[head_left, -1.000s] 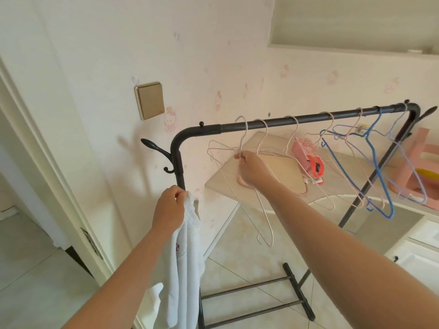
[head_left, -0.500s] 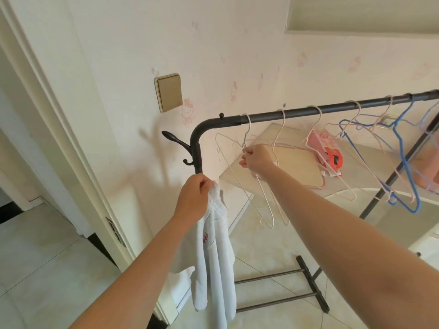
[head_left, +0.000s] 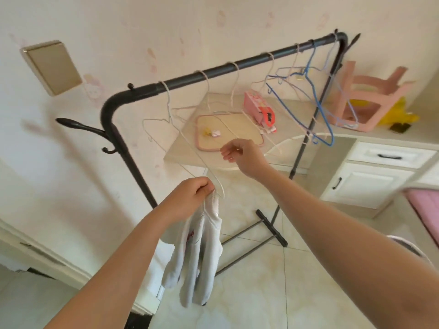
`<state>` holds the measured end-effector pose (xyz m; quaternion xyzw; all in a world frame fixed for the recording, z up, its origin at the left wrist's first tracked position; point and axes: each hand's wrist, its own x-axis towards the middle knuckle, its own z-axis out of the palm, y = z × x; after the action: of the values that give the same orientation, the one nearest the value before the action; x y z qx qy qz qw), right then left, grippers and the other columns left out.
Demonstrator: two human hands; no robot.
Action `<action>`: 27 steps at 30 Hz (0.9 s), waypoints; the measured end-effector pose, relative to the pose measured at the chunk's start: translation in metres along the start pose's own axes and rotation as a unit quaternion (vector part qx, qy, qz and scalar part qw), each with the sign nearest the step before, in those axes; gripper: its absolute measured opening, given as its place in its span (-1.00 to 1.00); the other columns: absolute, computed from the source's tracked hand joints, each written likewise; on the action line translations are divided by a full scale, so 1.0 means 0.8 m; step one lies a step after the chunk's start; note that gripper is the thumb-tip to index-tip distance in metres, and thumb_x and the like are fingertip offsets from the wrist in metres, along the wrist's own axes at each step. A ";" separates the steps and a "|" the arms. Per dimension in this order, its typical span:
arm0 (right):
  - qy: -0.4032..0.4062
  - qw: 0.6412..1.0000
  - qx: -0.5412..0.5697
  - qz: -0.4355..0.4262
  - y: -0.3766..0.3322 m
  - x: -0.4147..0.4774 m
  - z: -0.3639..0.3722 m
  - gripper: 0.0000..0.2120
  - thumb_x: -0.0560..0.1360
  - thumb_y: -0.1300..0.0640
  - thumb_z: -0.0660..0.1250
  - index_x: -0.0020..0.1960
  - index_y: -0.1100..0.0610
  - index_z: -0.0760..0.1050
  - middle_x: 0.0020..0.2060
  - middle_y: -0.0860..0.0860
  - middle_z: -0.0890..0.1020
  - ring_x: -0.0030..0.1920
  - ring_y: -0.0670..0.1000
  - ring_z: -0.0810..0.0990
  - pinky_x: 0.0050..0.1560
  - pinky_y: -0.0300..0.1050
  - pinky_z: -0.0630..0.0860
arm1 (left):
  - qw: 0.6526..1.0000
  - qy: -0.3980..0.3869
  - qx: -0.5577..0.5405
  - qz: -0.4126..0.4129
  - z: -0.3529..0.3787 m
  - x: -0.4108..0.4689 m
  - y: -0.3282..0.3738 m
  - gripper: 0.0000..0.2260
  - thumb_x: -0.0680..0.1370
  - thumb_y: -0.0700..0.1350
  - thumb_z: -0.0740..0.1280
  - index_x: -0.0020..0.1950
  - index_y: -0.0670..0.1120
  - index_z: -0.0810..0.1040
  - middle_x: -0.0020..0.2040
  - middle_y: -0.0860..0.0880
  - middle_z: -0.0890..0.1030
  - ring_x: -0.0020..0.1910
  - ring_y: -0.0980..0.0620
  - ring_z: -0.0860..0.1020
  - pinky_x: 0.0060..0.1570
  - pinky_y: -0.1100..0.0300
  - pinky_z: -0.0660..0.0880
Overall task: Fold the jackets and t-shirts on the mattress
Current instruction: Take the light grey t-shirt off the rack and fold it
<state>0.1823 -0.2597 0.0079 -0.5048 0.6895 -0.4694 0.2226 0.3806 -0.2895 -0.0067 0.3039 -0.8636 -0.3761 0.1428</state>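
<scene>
A white t-shirt [head_left: 202, 252] with a small red print hangs bunched from my left hand [head_left: 192, 195], which grips its top in front of the black clothes rack [head_left: 237, 65]. The lower corner of a thin white wire hanger [head_left: 190, 148] on the rail reaches down next to that hand. My right hand [head_left: 244, 155] hovers below the rail with fingers loosely curled, and I see nothing held in it. A strip of pink mattress [head_left: 425, 210] shows at the right edge.
Several empty wire hangers, among them a blue hanger [head_left: 318, 103], hang along the rail. Behind it a desk [head_left: 185, 150] carries a pink box [head_left: 259, 110] and an overturned pink stool [head_left: 370, 96]. White cabinets [head_left: 365, 184] stand right, a door frame [head_left: 47, 252] left.
My right hand has let go of the hanger at the rail and dropped back toward me. My left hand still holds the white t-shirt, now lower and farther from the rack post.
</scene>
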 end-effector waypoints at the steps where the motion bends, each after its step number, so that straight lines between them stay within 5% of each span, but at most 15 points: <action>1: -0.010 1.000 -0.009 0.010 0.009 -0.011 -0.010 -0.58 0.42 0.55 0.02 -0.09 0.21 0.58 -0.21 0.06 0.62 -0.14 0.02 0.61 0.00 -0.15 0.57 | 1.000 -0.025 0.000 0.012 0.007 0.004 0.008 -0.74 0.65 -0.04 0.17 -0.21 -0.02 0.50 -0.40 0.18 0.44 -0.39 0.23 0.37 -0.28 0.26 0.31; 7: -0.018 0.991 -0.049 0.126 0.083 -0.100 -0.104 -0.60 0.46 0.54 0.02 0.07 0.33 0.56 -0.08 0.14 0.63 -0.15 0.00 0.58 -0.18 -0.35 0.51 | 0.988 -0.126 0.004 0.092 0.075 0.028 0.099 -0.67 0.65 0.00 0.17 -0.15 -0.22 0.46 -0.35 0.01 0.34 -0.37 0.10 0.30 -0.27 0.15 0.28; 11: -0.066 0.975 -0.130 0.171 0.132 -0.171 -0.173 -0.40 0.42 0.56 0.00 0.27 0.12 0.48 0.17 0.11 0.56 0.08 0.03 0.54 0.03 -0.17 0.49 | 0.977 -0.168 -0.005 0.134 0.128 0.032 0.167 -0.73 0.66 -0.03 0.16 -0.12 -0.13 0.53 -0.31 0.00 0.40 -0.31 0.10 0.36 -0.20 0.16 0.32; 15: -0.091 0.965 -0.170 0.180 0.166 -0.250 -0.242 -0.22 0.33 0.61 0.02 0.41 0.04 0.37 0.29 0.07 0.44 0.30 0.01 0.40 0.23 -0.19 0.37 | 0.965 -0.195 -0.020 0.172 0.181 0.034 0.233 -0.74 0.66 -0.07 0.17 -0.19 0.04 0.51 -0.36 0.16 0.44 -0.36 0.21 0.36 -0.24 0.30 0.32; 18: -0.158 0.939 -0.217 0.214 0.196 -0.319 -0.304 -0.34 0.42 0.53 0.19 0.41 0.04 0.37 0.34 -0.08 0.36 0.37 -0.06 0.30 0.40 -0.14 0.22 | 0.959 -0.198 -0.030 0.201 0.227 0.037 0.280 -0.73 0.66 -0.07 0.15 -0.22 0.05 0.48 -0.44 0.23 0.41 -0.42 0.27 0.34 -0.32 0.39 0.28; 20: -0.187 0.910 -0.243 0.279 0.226 -0.368 -0.342 -0.35 0.44 0.46 0.27 0.43 -0.02 0.34 0.37 -0.05 0.37 0.40 0.03 0.32 0.36 -0.09 0.31 | 0.954 -0.203 -0.038 0.216 0.258 0.043 0.306 -0.73 0.66 -0.06 0.15 -0.21 0.03 0.50 -0.42 0.19 0.43 -0.39 0.26 0.35 -0.28 0.37 0.29; 22: -0.189 0.884 -0.258 0.342 0.250 -0.424 -0.378 -0.32 0.36 0.41 0.39 0.41 0.03 0.36 0.30 0.00 0.47 0.32 0.07 0.43 0.25 -0.09 0.43 | 0.949 -0.216 -0.053 0.224 0.296 0.051 0.334 -0.74 0.65 0.02 0.16 -0.18 0.02 0.53 -0.29 -0.11 0.52 -0.26 0.12 0.42 -0.15 0.19 0.35; 26: -0.088 0.899 -0.205 0.377 0.291 -0.510 -0.428 -0.78 0.38 0.19 0.52 -0.04 0.03 0.55 -0.08 -0.05 0.61 0.03 0.00 0.55 -0.01 -0.30 0.47 | 0.946 -0.206 -0.068 0.239 0.362 0.062 0.377 -0.74 0.66 0.01 0.15 -0.07 -0.09 0.55 -0.21 -0.15 0.50 -0.20 0.05 0.41 -0.12 0.13 0.35; 27: -0.049 0.904 -0.172 0.389 0.298 -0.537 -0.442 -0.83 0.43 0.17 0.48 -0.02 0.05 0.55 -0.07 -0.05 0.61 0.02 0.00 0.56 -0.09 -0.35 0.47 | 0.945 -0.205 -0.066 0.247 0.385 0.064 0.392 -0.74 0.66 -0.02 0.15 -0.06 -0.11 0.55 -0.21 -0.15 0.51 -0.21 0.05 0.42 -0.14 0.15 0.34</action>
<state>-0.0422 0.2901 -0.1091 -0.2489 0.8892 -0.1945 0.3309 0.0636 0.0180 0.0166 -0.0123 -0.8954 -0.4394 0.0710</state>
